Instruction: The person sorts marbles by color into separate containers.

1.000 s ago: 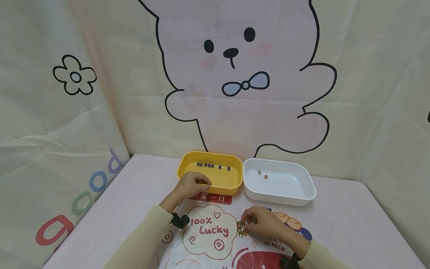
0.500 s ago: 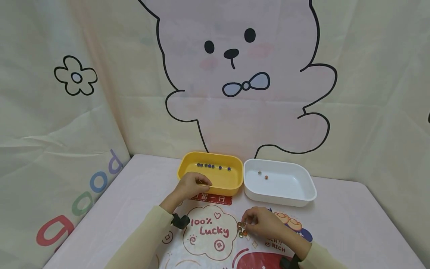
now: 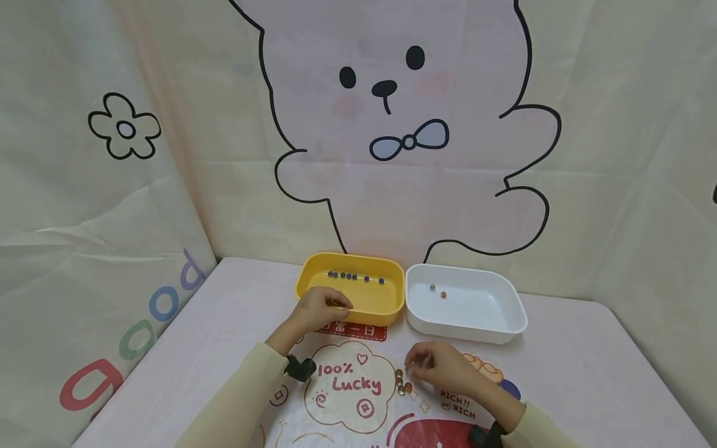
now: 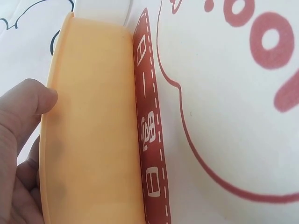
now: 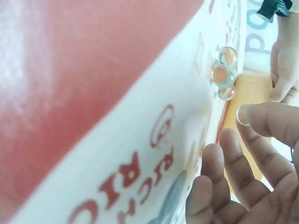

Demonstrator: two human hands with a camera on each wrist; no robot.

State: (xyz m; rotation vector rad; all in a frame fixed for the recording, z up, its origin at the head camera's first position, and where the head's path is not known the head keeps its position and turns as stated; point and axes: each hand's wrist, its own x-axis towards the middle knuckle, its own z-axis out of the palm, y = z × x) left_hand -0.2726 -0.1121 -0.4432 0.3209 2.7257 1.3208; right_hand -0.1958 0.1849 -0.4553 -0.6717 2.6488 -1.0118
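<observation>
My left hand (image 3: 318,307) grips the near rim of a yellow tray (image 3: 370,303), thumb outside and fingers behind the wall, as the left wrist view shows. Several dark blue marbles (image 3: 366,279) lie in a loose row inside that tray. Over the tablecloth, my right hand (image 3: 445,368) pinches a clear glass marble (image 5: 242,115) between thumb and index finger; its other fingers are loosely curled. Just left of it, a small cluster of clear marbles with orange inside (image 5: 223,76) rests on the cloth.
A white tray (image 3: 467,330) stands against the yellow one on the right, with a pale marble (image 3: 432,288) and an orange one (image 3: 443,295) in it. Behind both trays hangs a curtain (image 3: 470,205) with a cartoon bear. The tablecloth (image 3: 582,367) is printed.
My right hand has lifted slightly from the marble cluster with one marble pinched, leaving fewer on the cloth. The left hand stays on the yellow tray's rim.
</observation>
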